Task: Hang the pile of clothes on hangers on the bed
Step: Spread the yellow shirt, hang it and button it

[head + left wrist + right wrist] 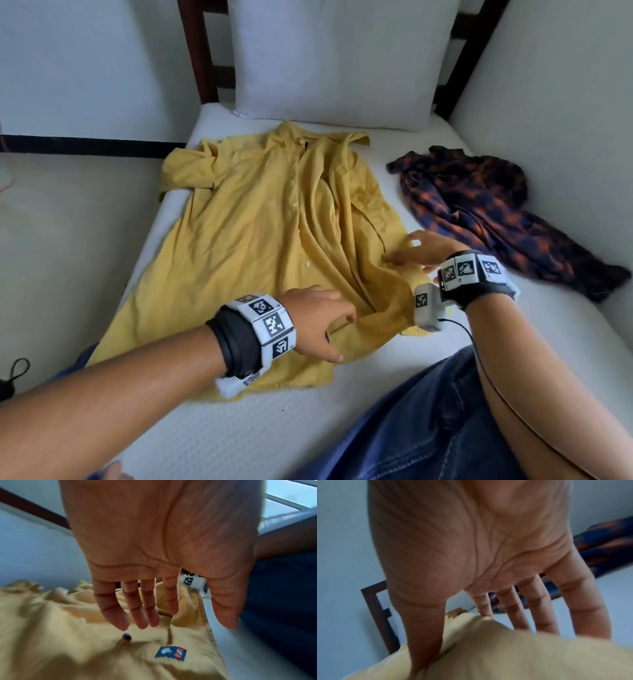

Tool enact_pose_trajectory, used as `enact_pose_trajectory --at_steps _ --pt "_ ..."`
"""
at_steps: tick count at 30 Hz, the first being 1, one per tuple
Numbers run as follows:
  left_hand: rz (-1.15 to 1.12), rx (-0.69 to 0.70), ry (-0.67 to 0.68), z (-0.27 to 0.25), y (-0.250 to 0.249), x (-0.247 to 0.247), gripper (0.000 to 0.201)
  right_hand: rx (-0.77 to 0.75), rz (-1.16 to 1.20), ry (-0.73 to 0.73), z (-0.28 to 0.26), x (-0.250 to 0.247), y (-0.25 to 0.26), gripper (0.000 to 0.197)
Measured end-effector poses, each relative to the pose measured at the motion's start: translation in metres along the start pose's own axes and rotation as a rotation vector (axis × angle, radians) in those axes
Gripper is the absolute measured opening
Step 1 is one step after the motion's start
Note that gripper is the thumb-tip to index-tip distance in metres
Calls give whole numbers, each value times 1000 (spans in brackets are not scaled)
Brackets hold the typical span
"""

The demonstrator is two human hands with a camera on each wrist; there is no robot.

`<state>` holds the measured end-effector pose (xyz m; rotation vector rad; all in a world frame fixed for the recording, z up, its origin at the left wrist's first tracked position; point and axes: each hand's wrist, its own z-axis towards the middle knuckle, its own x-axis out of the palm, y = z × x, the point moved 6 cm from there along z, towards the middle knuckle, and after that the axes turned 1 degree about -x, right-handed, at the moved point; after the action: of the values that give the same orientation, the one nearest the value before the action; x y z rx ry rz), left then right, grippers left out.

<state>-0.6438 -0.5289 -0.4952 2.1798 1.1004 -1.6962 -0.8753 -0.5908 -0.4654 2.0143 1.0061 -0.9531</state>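
Both hands, left hand (317,320) and right hand (426,251), fingers wide, holding nothing, over yellow shirt (260,219) near hem; smooth it flat on the bed (308,428) before any hanger.

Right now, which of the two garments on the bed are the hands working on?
The yellow button-up shirt, spread flat mid-mattress: both the left hand and right hand are over its lower front. The dark orange-and-navy plaid shirt lies crumpled apart, untouched.

Yellow shirt (274,219) lies spread on the bed (342,428). Both hands, left hand (318,322) and right hand (428,251), rest on its lower front, fingers extended. Plaid shirt (486,212) lies crumpled beside it.
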Motion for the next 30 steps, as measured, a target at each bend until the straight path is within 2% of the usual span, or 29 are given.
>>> enact_pose_trajectory --at_steps 1,3,6,9,11,12,14,16,19,20,22,23,24,26,30 --pt "73 9 5 11 -9 2 62 -8 -8 12 2 5 6 79" --pt "158 26 -8 28 -25 7 65 -46 -95 -9 9 10 15 58" --pt "143 -16 -39 48 -42 18 60 7 -72 -176 16 -2 4 50" --pt "142 -43 -69 61 -52 20 29 88 87 -415 3 -32 -14 33" --pt "132 -22 -19 65 -57 23 6 147 167 -537 -3 -52 -29 32" --pt "103 -15 11 66 -58 25 2 167 194 -596 -8 -63 -35 34" --pt "34 -15 45 67 -58 27 8 190 222 -702 -22 -86 -43 38" --pt "1 -29 8 68 -60 23 19 182 187 -763 -37 -108 -47 38" --pt "131 -57 -74 72 -65 13 51 104 89 -720 -55 -137 -43 38" --pt "174 -50 -99 74 -70 11 53 70 73 -707 -60 -146 -40 41" --pt "132 -3 -110 76 -83 9 27 -8 61 -684 -68 -161 -30 44" --pt "63 18 -77 77 -88 11 13 -39 56 -660 -71 -165 -24 43" --pt "-30 42 -20 78 -92 15 10 -71 54 -633 -73 -167 -18 43" --pt "-164 99 129 70 -101 24 19 -154 58 -589 -78 -159 -1 45" --pt "-121 120 324 38 -95 30 22 -404 127 -481 -86 -104 58 47"
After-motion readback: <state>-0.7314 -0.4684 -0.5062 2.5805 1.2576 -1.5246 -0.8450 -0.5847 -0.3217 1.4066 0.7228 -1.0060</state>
